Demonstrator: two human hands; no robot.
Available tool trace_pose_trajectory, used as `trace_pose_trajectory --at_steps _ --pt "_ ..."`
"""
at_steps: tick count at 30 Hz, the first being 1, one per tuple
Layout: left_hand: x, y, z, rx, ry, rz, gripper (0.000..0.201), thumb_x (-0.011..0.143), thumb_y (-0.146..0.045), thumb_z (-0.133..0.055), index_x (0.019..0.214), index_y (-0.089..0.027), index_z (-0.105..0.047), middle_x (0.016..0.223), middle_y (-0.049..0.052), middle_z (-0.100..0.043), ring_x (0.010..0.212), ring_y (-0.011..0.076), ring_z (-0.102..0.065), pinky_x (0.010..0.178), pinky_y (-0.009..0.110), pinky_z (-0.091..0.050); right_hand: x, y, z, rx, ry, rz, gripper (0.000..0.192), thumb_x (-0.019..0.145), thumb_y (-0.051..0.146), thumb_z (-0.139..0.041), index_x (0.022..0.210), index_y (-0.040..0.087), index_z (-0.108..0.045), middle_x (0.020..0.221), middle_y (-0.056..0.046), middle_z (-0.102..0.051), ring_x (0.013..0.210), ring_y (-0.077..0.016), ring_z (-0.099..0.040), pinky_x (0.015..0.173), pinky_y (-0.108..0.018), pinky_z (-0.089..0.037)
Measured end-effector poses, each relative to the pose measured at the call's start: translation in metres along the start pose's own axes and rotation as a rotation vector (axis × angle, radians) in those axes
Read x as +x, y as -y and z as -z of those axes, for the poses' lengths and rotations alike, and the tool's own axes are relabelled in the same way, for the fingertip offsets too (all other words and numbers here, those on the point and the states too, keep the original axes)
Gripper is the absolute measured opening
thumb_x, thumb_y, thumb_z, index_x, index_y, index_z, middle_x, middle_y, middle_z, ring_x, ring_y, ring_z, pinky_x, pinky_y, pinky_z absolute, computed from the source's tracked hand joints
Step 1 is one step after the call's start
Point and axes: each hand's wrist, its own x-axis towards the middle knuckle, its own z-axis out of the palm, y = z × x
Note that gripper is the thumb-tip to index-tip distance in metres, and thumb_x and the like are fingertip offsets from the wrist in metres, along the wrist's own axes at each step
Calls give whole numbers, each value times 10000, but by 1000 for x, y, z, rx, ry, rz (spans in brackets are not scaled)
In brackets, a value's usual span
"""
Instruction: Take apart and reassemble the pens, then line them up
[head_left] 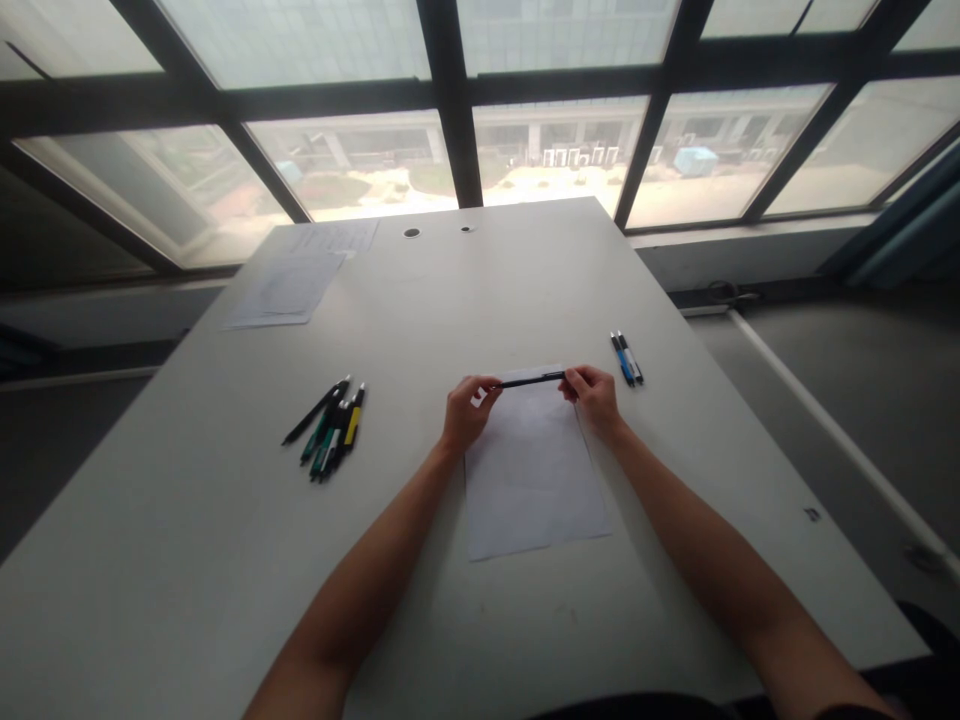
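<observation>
A black pen (531,380) lies level between my two hands, above the far end of a white sheet of paper (536,480). My left hand (469,408) pinches one end of it between thumb and fingers. At the clip end, my right hand (592,396) has its fingers closed on the pen. To the left rests a loose pile of several pens (330,430), black, green and yellow among them. Two pens (626,358), one of them blue, lie side by side just beyond my right hand.
More paper sheets (289,285) lie at the far left of the white table (480,290). Two round holes (412,233) are near its far edge. Beyond stand dark-framed windows (551,150). A pale pipe (832,425) runs along the floor at the right.
</observation>
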Motion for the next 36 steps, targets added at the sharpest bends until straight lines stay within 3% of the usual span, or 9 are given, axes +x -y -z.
trace_pose_trajectory --at_steps 12,20,24,29,36 --pt "0 -3 2 -26 58 58 323 965 -429 -528 764 -192 -618 708 5 -623 672 136 -546 660 270 -432 -1 2 0 9 40 32 311 844 451 -695 721 165 -708 631 -32 -676 504 -107 -529 473 -249 -403" --pt "-1 2 2 -10 17 125 449 983 -480 -464 668 -188 -594 617 0 -581 604 133 -538 611 266 -410 0 1 1 39 20 39 309 842 459 -691 741 168 -710 638 -39 -679 516 -115 -539 479 -257 -409" --pt "0 2 3 -53 -23 145 383 953 -466 -539 720 -187 -661 682 16 -666 664 141 -599 649 266 -451 3 -2 1 121 -42 2 284 816 454 -715 770 176 -684 665 -40 -693 526 -115 -544 481 -252 -408" --pt "0 2 1 -116 -53 123 202 881 -383 -664 922 -200 -740 857 40 -739 735 145 -643 685 274 -506 5 -2 2 222 -89 -30 269 794 437 -735 791 178 -663 650 -24 -679 531 -112 -549 503 -249 -419" --pt "2 -3 4 -104 -12 51 227 940 -270 -557 1065 -222 -741 873 36 -665 773 134 -602 694 265 -493 4 -1 1 166 -92 -30 285 805 463 -706 810 184 -646 686 -22 -676 552 -116 -559 524 -258 -435"
